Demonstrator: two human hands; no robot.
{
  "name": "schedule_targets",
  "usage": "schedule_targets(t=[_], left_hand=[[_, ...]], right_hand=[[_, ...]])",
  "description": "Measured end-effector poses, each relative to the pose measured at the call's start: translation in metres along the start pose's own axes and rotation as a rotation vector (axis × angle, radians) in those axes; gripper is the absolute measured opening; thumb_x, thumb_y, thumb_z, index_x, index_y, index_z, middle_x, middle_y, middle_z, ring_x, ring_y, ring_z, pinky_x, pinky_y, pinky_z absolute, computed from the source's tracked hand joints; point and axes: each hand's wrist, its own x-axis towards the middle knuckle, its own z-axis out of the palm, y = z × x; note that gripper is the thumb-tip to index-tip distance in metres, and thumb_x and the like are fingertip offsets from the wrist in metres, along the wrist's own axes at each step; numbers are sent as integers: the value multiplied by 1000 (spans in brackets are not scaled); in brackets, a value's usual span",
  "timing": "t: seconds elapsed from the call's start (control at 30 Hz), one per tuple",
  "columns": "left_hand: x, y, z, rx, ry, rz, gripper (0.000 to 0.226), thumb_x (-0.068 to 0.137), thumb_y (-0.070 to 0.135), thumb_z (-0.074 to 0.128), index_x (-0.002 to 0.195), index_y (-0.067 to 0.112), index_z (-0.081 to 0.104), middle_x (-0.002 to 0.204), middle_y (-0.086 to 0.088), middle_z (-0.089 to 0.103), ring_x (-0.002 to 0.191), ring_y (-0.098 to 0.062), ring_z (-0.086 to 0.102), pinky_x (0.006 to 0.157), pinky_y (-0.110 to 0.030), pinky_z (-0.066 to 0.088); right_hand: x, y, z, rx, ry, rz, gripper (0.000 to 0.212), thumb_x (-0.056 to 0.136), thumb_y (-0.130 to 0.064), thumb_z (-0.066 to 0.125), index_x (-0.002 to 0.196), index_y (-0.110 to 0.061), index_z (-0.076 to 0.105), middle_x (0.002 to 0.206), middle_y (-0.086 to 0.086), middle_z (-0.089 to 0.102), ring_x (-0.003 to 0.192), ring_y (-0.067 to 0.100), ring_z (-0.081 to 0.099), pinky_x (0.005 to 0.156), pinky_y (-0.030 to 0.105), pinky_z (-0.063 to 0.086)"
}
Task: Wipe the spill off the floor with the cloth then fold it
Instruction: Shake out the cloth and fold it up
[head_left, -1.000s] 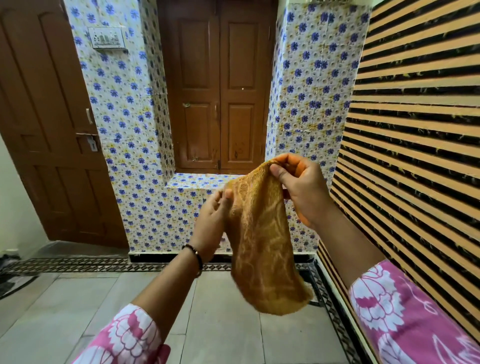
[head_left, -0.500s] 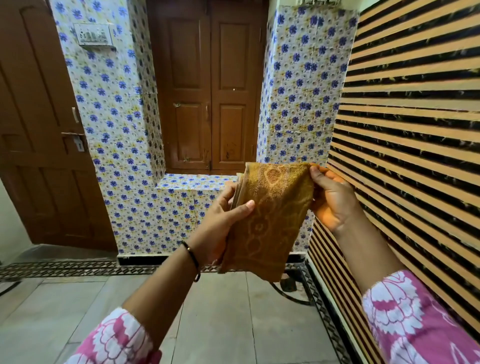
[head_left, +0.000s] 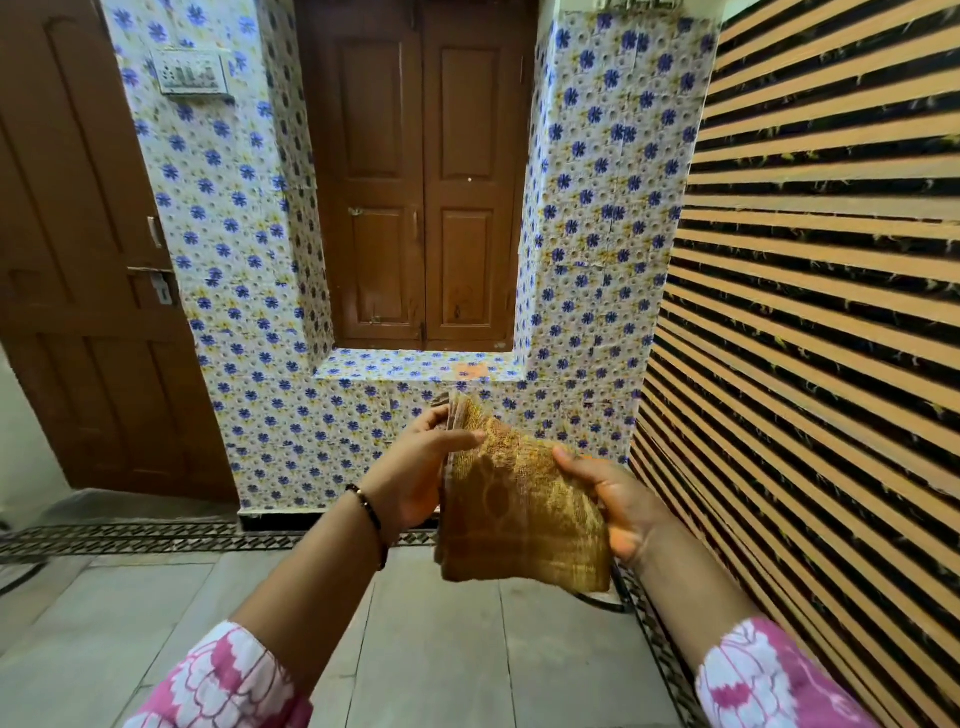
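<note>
A mustard-yellow patterned cloth (head_left: 519, 509) is folded into a small thick rectangle and held in the air between both hands, above the grey floor (head_left: 447, 649). My left hand (head_left: 415, 473) grips its left edge, thumb laid across the front and fingers behind the layers. My right hand (head_left: 613, 504) holds the right edge, thumb on the front face and palm under the cloth. No spill shows on the visible floor.
A blue-flowered tiled wall with a ledge (head_left: 415, 366) and brown shutters (head_left: 423, 182) stands ahead. A brown door (head_left: 78, 291) is at the left, a striped wall (head_left: 810, 312) close on the right. A dark patterned border (head_left: 130, 538) edges the floor.
The cloth went from a long hanging strip to a compact folded rectangle. Both hands came lower and closer together, and the view tilted slightly.
</note>
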Motion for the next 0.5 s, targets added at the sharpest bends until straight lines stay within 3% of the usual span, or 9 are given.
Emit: schedule_targets(t=[0.13, 0.23, 0.3, 0.4, 0.47, 0.5], left_hand=[[-5, -6, -9, 48, -20, -1, 52, 82, -16, 54, 118, 22, 54, 113, -18, 63, 85, -27, 65, 64, -38, 57], [-7, -10, -7, 255, 125, 300, 51, 82, -19, 53, 106, 24, 63, 108, -8, 69, 95, -23, 66, 63, -31, 57], [-9, -3, -5, 306, 171, 547, 47, 81, -21, 53, 90, 22, 69, 93, 0, 73, 91, -19, 68, 65, -29, 57], [-12, 14, -3, 318, 134, 729, 35, 77, -22, 57, 70, 9, 71, 70, 3, 71, 71, -12, 67, 60, -28, 54], [-13, 20, -1, 312, 79, 784, 28, 76, -21, 58, 61, 1, 67, 70, 2, 72, 71, -10, 68, 61, -26, 53], [-13, 22, 0, 304, 59, 806, 39, 77, -23, 56, 55, 8, 64, 75, 1, 73, 77, -12, 69, 63, -26, 54]], right_hand=[[0, -14, -3, -70, 22, -75, 42, 72, -6, 66, 114, -3, 57, 88, 17, 70, 75, 29, 69, 63, 39, 59], [3, -21, -1, -187, 62, -173, 47, 75, 7, 63, 120, -5, 55, 105, 17, 67, 91, 31, 66, 67, 40, 59], [0, -32, 5, -253, 74, -350, 33, 81, 15, 53, 105, -5, 63, 99, 13, 67, 93, 29, 64, 69, 39, 58], [-13, -52, 20, -241, -19, -619, 45, 79, 25, 41, 70, -10, 68, 79, 7, 68, 79, 18, 66, 64, 31, 57], [-16, -58, 25, -270, -70, -744, 55, 77, 27, 41, 53, -16, 66, 75, 1, 68, 76, 15, 65, 67, 30, 55], [-15, -58, 26, -291, -65, -789, 56, 76, 27, 42, 52, -18, 67, 77, 1, 69, 79, 16, 65, 71, 34, 56]])
